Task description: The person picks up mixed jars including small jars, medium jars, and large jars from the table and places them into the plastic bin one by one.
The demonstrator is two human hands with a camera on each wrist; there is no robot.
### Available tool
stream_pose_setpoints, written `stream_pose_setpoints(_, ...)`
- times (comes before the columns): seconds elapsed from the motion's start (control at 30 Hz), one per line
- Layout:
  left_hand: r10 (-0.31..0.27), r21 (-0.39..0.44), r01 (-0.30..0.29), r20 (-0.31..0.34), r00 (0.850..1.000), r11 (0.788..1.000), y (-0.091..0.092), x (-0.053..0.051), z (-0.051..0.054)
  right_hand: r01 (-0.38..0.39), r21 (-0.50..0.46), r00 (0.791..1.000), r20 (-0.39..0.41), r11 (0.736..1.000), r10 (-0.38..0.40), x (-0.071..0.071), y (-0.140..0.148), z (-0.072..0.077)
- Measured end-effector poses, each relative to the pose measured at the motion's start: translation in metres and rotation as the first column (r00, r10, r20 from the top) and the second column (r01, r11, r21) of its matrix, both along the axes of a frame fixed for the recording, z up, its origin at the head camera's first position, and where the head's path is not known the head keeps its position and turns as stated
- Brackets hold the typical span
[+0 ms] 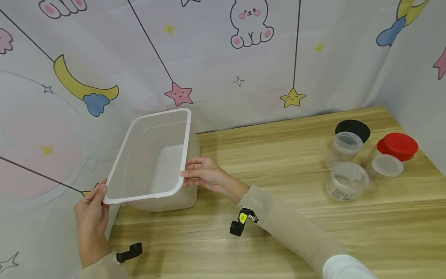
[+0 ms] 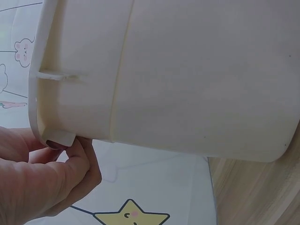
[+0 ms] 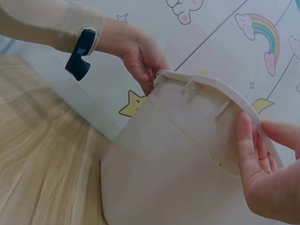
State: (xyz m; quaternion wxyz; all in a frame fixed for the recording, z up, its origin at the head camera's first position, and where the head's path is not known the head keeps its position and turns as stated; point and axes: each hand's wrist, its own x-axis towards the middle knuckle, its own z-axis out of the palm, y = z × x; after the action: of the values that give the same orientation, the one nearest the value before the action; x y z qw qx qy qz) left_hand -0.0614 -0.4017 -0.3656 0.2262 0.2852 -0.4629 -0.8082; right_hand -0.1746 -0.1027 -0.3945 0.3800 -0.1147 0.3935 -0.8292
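The left hand (image 1: 91, 212) pinches the rim at the bin's near left corner, its thumb on top and its fingers tucked under the lip. The right hand (image 1: 206, 175) has hold of the right side of the rim, its thumb over the edge and its fingers bent lightly against the outer wall. With one hand on either side, the weight is probably shared, and the overhanging lip seems to make a handy ledge to grip.

Between them is the white bin (image 1: 153, 166), at the far left of the wooden table (image 1: 271, 170), close to the patterned curtain (image 1: 216, 66). It is a deep, plain rectangle with rounded corners, a thick rolled rim and small ribs beneath it; nothing shows inside. I can't tell whether its whole base rests flat.

Well apart, on the right, clear tubs (image 1: 347, 181) cluster near a black lid (image 1: 357, 128) and a red lid (image 1: 398, 145), perhaps kept there to leave the bin room.
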Motion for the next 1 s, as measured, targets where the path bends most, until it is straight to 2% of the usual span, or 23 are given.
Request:
stream_pose_setpoints(0.2, 0.014, -0.016, -0.014, 0.022, 1.000, 1.000, 0.0023, -0.0002, -0.0005, 0.004, 0.001, 1.000, 0.001, 1.000, -0.004, -0.0001, 0.0022, 0.0010)
stream_pose_setpoints(0.37, 0.030, 0.015, -0.030, -0.003, 1.000, 0.999, 0.0037, -0.0010, -0.0003, -0.001, -0.005, 1.000, -0.005, 1.000, 0.001, 0.0004, 0.0034, 0.0026)
stream_pose_setpoints(1.0, 0.036, 0.042, -0.036, -0.017, 0.999, 0.998, 0.0075, -0.0007, -0.0028, 0.007, -0.008, 1.000, 0.010, 1.000, -0.007, 0.0038, 0.0090, 0.0025)
